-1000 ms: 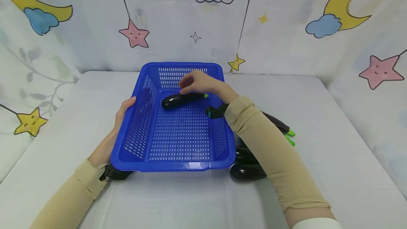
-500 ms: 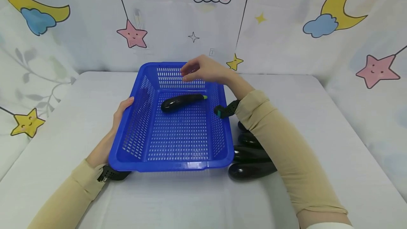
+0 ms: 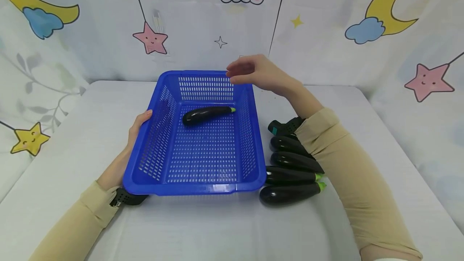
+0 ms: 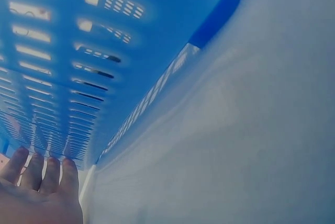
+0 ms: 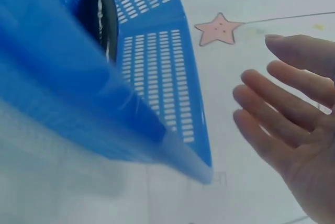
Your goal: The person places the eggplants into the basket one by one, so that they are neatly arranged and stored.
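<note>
The eggplant (image 3: 206, 115), in the head view, lies in the blue basket (image 3: 195, 189); more eggplants (image 3: 290, 193) lie on the tabletop (image 3: 203, 228), just right of it; the left hand (image 3: 137, 130) touches the basket's left side; in the left wrist view, that hand's fingers (image 4: 51, 176) are nearly straight against the basket; in the right wrist view, the right hand (image 5: 301, 116) is beside the basket, fingers spread out, holding nothing.
</note>
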Action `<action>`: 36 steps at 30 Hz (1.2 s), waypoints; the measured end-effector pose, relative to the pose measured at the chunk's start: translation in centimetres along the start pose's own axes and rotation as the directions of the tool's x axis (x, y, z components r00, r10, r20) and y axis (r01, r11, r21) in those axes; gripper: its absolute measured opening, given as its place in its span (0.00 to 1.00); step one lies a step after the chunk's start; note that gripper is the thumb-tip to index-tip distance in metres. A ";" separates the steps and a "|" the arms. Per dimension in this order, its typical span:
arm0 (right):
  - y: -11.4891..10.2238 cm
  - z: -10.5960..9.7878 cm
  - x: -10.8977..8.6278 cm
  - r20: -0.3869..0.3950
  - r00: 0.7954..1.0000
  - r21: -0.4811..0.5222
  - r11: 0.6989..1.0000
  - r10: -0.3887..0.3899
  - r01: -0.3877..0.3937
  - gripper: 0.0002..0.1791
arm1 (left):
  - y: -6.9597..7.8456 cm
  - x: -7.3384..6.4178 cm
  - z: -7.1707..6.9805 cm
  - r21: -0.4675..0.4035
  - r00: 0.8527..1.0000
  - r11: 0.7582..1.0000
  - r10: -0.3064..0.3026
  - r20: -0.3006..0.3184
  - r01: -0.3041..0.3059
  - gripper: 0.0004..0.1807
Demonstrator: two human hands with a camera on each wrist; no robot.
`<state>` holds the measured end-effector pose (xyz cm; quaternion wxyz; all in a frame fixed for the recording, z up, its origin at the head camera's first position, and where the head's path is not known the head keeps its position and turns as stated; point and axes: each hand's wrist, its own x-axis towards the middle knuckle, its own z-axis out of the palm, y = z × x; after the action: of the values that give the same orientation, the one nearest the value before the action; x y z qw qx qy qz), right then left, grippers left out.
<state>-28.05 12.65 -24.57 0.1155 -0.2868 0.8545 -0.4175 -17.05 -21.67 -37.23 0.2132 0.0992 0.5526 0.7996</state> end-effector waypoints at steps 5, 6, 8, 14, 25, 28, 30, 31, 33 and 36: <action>1.1 -0.8 -2.1 -0.057 0.998 -0.006 1.000 0.007 -0.007 0.23 | -0.1 0.0 0.0 -0.010 1.000 1.000 0.003 0.008 -0.003 0.37; 1.3 -0.9 -2.5 -0.062 0.998 -0.011 1.000 0.015 -0.016 0.23 | -0.1 0.0 0.0 -0.021 1.000 1.000 0.002 0.011 -0.001 0.37; 1.8 -1.1 -3.3 -0.068 0.997 -0.017 0.999 0.032 -0.033 0.22 | -0.1 0.0 0.0 -0.035 1.000 0.999 0.001 0.019 0.000 0.36; 3.7 -1.4 -5.8 -0.072 0.995 -0.051 0.996 0.072 -0.076 0.21 | -0.2 -0.1 0.0 -0.045 1.000 0.999 -0.005 0.025 0.007 0.36; 7.3 -1.5 -11.5 -0.045 0.986 -0.103 0.981 0.158 -0.162 0.20 | 0.1 0.0 0.2 -0.033 1.000 0.999 -0.006 0.024 0.007 0.37; 8.0 -1.7 -13.0 -0.060 0.981 -0.098 0.977 0.184 -0.189 0.20 | 0.1 0.1 0.3 -0.036 0.999 0.999 -0.013 0.033 0.015 0.38; 8.5 -1.8 -13.9 -0.067 0.977 -0.090 0.974 0.200 -0.206 0.20 | 0.1 0.1 0.3 -0.049 0.999 0.999 -0.017 0.042 0.019 0.38; 8.7 -1.8 -14.3 -0.071 0.976 -0.087 0.973 0.206 -0.212 0.21 | 0.1 0.1 0.3 -0.059 0.999 0.998 -0.013 0.047 0.016 0.37; 9.2 -1.9 -15.0 -0.081 0.973 -0.082 0.972 0.214 -0.221 0.21 | 0.1 0.1 0.2 -0.080 0.998 0.997 0.001 0.059 0.004 0.34; 9.8 -1.9 -15.8 -0.097 0.970 -0.082 0.969 0.224 -0.232 0.21 | 0.1 0.1 0.0 -0.148 0.997 0.989 0.013 0.078 -0.001 0.30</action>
<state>-19.91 27.91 -31.70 0.1119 -0.1732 0.9045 -0.3734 -17.12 -21.67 -37.18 0.2389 0.1165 0.4828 0.8344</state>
